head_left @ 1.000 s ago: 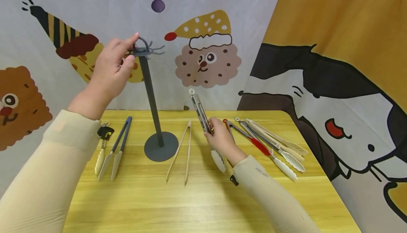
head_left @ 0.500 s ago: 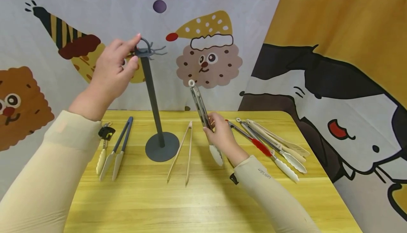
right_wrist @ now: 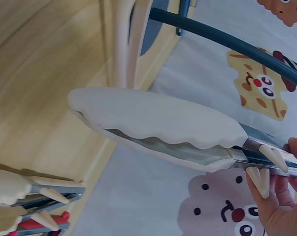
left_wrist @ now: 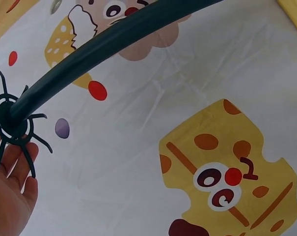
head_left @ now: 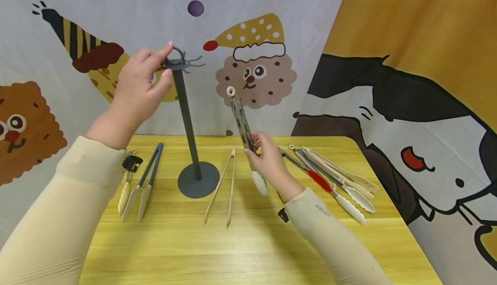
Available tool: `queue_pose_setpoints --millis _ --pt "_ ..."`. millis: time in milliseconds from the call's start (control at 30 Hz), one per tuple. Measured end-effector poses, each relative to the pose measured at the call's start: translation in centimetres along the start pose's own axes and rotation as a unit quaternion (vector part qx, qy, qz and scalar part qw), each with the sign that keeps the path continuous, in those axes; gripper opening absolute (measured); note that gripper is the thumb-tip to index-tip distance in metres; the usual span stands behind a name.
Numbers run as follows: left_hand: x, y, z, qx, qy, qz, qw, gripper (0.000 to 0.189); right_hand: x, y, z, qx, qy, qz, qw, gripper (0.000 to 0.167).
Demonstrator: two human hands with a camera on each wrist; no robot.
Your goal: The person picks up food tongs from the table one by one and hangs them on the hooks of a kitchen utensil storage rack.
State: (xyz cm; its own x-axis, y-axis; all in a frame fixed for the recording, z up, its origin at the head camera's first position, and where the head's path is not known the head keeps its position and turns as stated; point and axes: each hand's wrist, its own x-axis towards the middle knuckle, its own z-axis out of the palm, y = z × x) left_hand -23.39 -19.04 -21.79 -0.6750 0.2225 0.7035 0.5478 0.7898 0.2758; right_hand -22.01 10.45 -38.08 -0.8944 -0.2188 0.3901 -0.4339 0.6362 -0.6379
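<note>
A dark grey rotating utensil stand point(head_left: 186, 123) with a ring and several hooks on top stands upright on the table. My left hand point(head_left: 133, 82) pinches its top, index finger at the ring and thumb lower down. Fingers of that hand point(left_wrist: 13, 196) show beside the hooks in the left wrist view. Steel tongs point(head_left: 241, 123) with pale scalloped tips are in my right hand point(head_left: 272, 160), which grips them mid-length. They are raised off the table, loop end up and leaning left. Their pale heads point(right_wrist: 158, 115) lie nearly together in the right wrist view.
Wooden tongs point(head_left: 231, 181) lie right of the stand's base. Blue-handled tongs point(head_left: 149, 181) and small cream-tipped tongs point(head_left: 126, 190) lie to the left. On the right are red-gripped tongs point(head_left: 319, 180) and several other tongs. A printed cloth point(head_left: 171, 116) hangs behind the table.
My right hand has lifted the steel tongs higher and slightly left, up from low over the table. The left hand stays at the stand's top.
</note>
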Motion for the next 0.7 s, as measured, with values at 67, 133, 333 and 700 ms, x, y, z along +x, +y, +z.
queue_pose_setpoints --millis 67,133,333,700 --pt "0.0 0.0 0.1 0.003 0.002 -0.002 1.0000 0.051 0.2 -0.4 -0.1 0.011 0.003 -0.005 0.9999 0.039" --pt "0.1 0.1 0.1 0.005 0.004 -0.004 1.0000 0.051 0.4 -0.8 -0.2 0.020 0.007 -0.005 0.9998 0.040" --pt "0.0 0.1 0.1 0.005 0.006 -0.009 0.9999 0.051 0.9 -2.1 -0.5 0.050 0.016 -0.016 0.9985 0.042" --pt "0.0 0.3 -0.1 -0.008 -0.008 -0.023 0.9997 0.051 2.1 -3.8 -0.8 0.094 0.032 -0.064 0.9930 0.038"
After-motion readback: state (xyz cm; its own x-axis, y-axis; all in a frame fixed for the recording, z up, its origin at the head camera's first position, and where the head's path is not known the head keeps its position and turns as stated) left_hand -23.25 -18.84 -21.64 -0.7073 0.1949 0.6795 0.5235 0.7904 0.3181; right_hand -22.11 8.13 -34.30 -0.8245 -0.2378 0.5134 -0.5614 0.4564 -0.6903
